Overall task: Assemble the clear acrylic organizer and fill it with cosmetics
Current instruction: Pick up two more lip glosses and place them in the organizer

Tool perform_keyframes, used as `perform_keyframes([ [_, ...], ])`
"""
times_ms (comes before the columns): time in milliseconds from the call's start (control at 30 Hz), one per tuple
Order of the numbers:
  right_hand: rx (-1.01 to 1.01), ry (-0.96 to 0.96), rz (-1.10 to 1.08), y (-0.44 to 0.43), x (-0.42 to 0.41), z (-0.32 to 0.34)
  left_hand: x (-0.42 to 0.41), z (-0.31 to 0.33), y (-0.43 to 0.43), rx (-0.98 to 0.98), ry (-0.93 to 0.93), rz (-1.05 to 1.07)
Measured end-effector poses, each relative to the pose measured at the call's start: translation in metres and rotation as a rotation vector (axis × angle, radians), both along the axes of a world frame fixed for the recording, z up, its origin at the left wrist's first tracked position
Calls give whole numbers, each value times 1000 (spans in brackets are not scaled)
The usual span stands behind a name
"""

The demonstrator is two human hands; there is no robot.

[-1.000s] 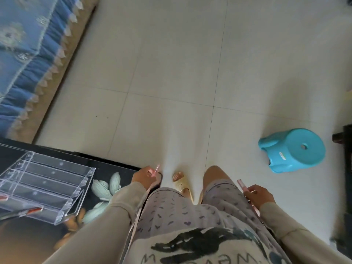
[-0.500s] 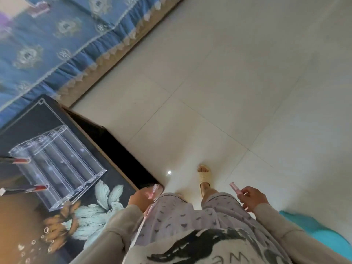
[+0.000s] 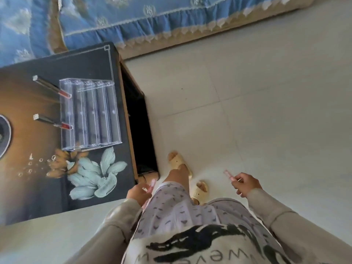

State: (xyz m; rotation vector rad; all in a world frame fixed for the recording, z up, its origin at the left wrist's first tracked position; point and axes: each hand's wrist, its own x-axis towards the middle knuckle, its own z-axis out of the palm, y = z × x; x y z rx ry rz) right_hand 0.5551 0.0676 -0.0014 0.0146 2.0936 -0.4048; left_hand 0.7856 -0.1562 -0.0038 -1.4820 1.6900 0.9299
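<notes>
Blue cover (image 3: 152, 16) with a frilly trim runs across the top of your view. Pale floor tiles (image 3: 266, 111) fill the right side, and the dark flower-print surface (image 3: 47, 197) sits off to your left.

The clear acrylic organizer (image 3: 91, 113) looks assembled already. It stands on that surface near the edge closest to you, ahead and to the left of both hands. Its slots run lengthwise along that edge, so you'd be feeding things in from the side.

The four slots nearer you look empty to me. The farthest one has a lip gloss (image 3: 49, 85) and a second lip gloss (image 3: 51, 122) leaning out to the left.

Your left hand (image 3: 138, 193) is right at the corner of the surface, fingers curled round a pink tube (image 3: 151, 185). It's clearly the nearer hand. Your right hand (image 3: 245, 184) is well out over the floor past your legs, pinching a second pink tube (image 3: 228, 175).

I don't see anything lying between the left hand and the organizer except the painted flowers. My guess is the left goes first, and the right has to cross your body or wait.

Slippers (image 3: 179, 164) are down by the surface's corner, so mind that when you step in.
</notes>
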Motion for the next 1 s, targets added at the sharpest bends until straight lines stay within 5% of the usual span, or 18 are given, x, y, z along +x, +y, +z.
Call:
perform_keyframes([
  [733, -12, 112, 229, -237, -159, 2, -133, 16, -201, -111, 197, 294],
  [1000, -18, 65, 684, -368, -227, -14, -128, 12, -192, -129, 45, 684],
])
